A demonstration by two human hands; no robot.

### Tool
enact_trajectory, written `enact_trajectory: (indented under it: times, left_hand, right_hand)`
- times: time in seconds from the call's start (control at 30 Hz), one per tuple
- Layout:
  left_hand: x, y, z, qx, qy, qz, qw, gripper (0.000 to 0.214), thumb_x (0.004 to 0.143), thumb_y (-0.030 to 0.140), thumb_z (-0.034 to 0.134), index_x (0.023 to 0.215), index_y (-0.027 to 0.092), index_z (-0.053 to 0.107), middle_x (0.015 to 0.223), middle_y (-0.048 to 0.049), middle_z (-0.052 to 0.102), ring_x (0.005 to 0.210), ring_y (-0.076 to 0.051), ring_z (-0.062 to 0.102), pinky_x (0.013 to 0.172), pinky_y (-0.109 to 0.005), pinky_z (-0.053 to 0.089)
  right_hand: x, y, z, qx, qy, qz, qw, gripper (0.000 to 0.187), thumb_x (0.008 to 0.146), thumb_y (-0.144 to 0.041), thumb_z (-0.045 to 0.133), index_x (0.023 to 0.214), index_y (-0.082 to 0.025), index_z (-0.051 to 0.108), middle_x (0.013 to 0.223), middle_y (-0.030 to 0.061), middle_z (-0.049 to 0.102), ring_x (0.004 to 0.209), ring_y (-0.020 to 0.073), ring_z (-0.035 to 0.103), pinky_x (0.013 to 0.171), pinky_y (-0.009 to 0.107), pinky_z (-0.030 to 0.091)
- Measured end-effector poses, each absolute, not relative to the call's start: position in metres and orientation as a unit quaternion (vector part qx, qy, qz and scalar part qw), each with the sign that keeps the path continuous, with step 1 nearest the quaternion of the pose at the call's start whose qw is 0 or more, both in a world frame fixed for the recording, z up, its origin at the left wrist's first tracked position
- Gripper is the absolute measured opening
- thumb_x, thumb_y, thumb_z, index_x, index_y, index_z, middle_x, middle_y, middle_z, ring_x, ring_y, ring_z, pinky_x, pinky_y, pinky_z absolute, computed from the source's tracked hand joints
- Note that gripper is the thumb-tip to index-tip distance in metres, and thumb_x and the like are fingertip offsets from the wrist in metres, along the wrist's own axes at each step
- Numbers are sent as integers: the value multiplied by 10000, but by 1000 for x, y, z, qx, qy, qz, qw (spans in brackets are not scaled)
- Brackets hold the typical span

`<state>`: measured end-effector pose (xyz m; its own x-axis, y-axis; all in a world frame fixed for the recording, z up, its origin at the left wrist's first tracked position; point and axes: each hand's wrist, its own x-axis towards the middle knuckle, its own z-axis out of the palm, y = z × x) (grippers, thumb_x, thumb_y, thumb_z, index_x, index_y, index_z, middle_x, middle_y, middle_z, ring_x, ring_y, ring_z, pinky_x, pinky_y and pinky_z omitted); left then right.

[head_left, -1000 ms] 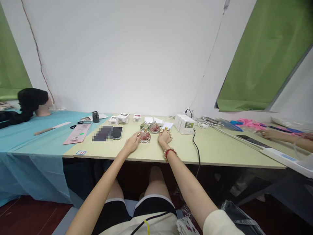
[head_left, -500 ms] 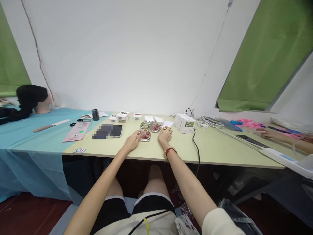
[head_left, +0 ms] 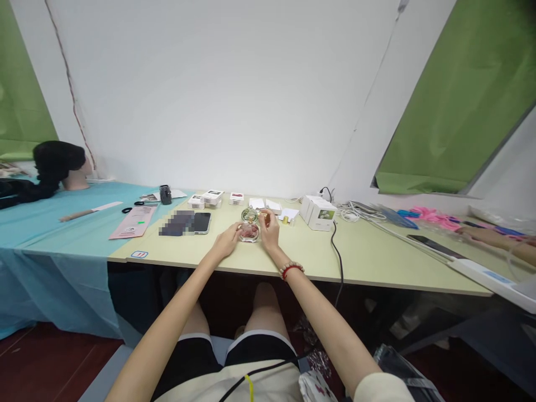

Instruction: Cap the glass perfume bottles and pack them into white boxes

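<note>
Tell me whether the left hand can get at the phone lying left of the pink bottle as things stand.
Probably yes. The left hand touches the pink bottle, and the phone lies close by on its left, flat on the table. Only bare tabletop shows between them.

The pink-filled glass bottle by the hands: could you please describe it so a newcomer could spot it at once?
On the pale yellow table, look near the front edge, right of the dark phone. Between the left hand and right hand sits the pink-filled bottle. Unlike the greenish bottle behind it, its filling is pink.
</note>
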<state>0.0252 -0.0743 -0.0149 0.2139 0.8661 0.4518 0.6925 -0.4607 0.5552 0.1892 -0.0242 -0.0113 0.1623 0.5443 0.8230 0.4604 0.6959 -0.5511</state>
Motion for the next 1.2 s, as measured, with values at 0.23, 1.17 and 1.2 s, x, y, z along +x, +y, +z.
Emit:
enact_trajectory:
  times: [0.23,1.17,1.2]
  left_hand:
    - [25,-75,-15,774,498,375,114,394,913,383,263,1257,259,411,1236,-39,537,1063,-199,534,898,-339,395]
    - [24,-70,-19,776,496,372,116,421,914,390,256,1290,268,401,1268,-28,517,1128,-189,497,933,-335,380]
    - [24,-71,-19,775,497,372,117,419,914,388,257,1289,270,402,1269,-27,516,1127,-187,498,934,-335,381]
  right_hand:
    - [186,-27,-9,-374,-656,24,655,366,870,-469,420,1050,-173,541,968,79,585,786,169,540,662,295,447]
    - [182,-40,-2,-369,-751,-50,545,362,923,-323,331,1238,-279,505,1023,63,484,924,175,501,746,303,457]
    - [182,-41,-1,-365,-754,-52,544,372,924,-317,324,1257,-277,487,1027,66,489,926,179,503,747,307,458]
